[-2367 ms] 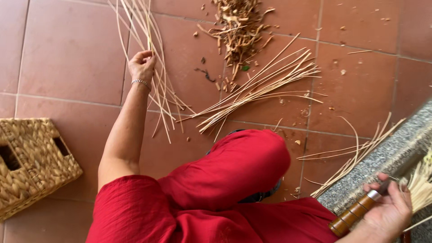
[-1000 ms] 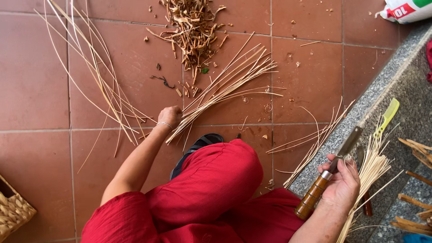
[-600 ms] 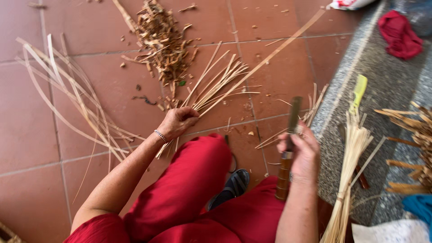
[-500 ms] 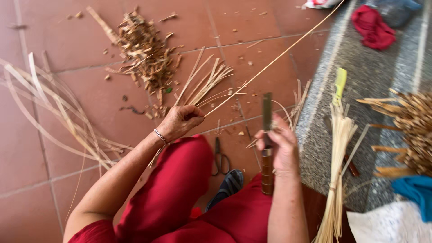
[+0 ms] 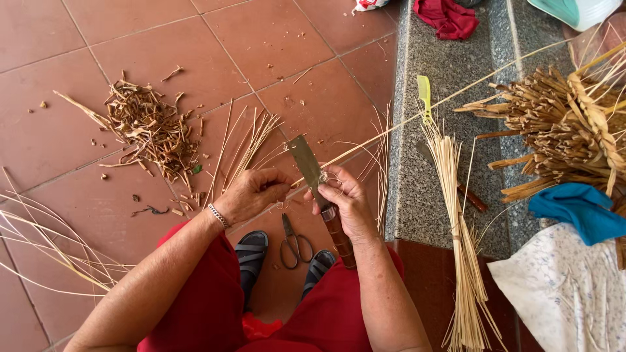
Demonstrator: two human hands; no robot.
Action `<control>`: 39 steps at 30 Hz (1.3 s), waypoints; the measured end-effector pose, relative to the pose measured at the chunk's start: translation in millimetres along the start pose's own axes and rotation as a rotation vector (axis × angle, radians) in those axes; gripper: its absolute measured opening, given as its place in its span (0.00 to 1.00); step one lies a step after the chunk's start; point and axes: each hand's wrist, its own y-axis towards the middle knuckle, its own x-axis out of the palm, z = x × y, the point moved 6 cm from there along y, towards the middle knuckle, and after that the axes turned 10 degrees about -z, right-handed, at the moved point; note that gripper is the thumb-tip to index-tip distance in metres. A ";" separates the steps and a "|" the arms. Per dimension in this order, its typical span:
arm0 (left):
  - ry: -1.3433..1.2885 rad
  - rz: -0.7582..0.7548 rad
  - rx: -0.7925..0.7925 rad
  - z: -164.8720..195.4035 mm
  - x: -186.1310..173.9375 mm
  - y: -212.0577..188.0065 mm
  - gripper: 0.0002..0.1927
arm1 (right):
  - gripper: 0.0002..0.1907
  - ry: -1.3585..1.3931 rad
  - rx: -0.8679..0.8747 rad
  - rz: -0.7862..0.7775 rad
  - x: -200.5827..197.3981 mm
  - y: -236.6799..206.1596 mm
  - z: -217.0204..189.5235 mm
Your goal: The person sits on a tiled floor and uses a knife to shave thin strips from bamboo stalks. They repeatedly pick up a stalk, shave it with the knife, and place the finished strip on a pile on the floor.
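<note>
So the left hand has come off the floor pile and now pinches the long pale cane strip against the flat metal knife with its brown wooden handle, gripped tight in the right hand, strip running out over the grey stone step's edge, looks like splitting's underway.

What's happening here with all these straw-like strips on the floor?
A seated person in red is working a long thin cane strip. The right hand grips a knife with a broad blade and wooden handle, its blade up against the strip, while the left hand pinches the strip's near end. Scissors lie on the tiled floor between the sandalled feet. A pile of shavings sits to the left, and a tied bundle of strips rests on the stone step.
</note>
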 end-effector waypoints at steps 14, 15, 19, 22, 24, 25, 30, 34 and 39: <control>-0.094 0.007 0.049 -13.2 1.8 1.0 0.09 | 0.18 -0.084 0.088 -0.024 16.9 9.1 12.4; -0.092 0.002 0.053 -13.1 2.3 1.0 0.09 | 0.18 -0.086 0.090 -0.030 16.8 9.1 12.8; -0.106 -0.020 0.054 -15.7 1.0 2.4 0.09 | 0.18 -0.091 0.080 -0.032 8.9 8.9 13.5; -0.105 -0.041 0.051 -18.6 -2.0 1.7 0.09 | 0.16 -0.025 -0.022 -0.033 -3.6 9.0 5.9; -0.082 -0.061 0.029 -20.8 -3.7 -0.8 0.09 | 0.14 -0.021 -0.047 0.035 -15.0 5.3 3.3; -0.049 -0.052 0.019 -21.3 -6.5 -2.9 0.09 | 0.12 -0.019 -0.061 0.069 -20.0 3.8 1.8; 0.140 0.037 -0.049 -21.3 -21.1 -9.7 0.10 | 0.14 -0.113 -0.085 0.232 -39.2 -4.6 -8.0; 0.144 0.138 0.051 -10.3 -23.0 -7.6 0.11 | 0.13 -0.055 -0.091 0.148 -24.3 2.8 -1.6; 0.154 0.220 0.102 0.3 -12.3 1.6 0.09 | 0.15 -0.014 -0.033 0.114 3.9 11.2 21.2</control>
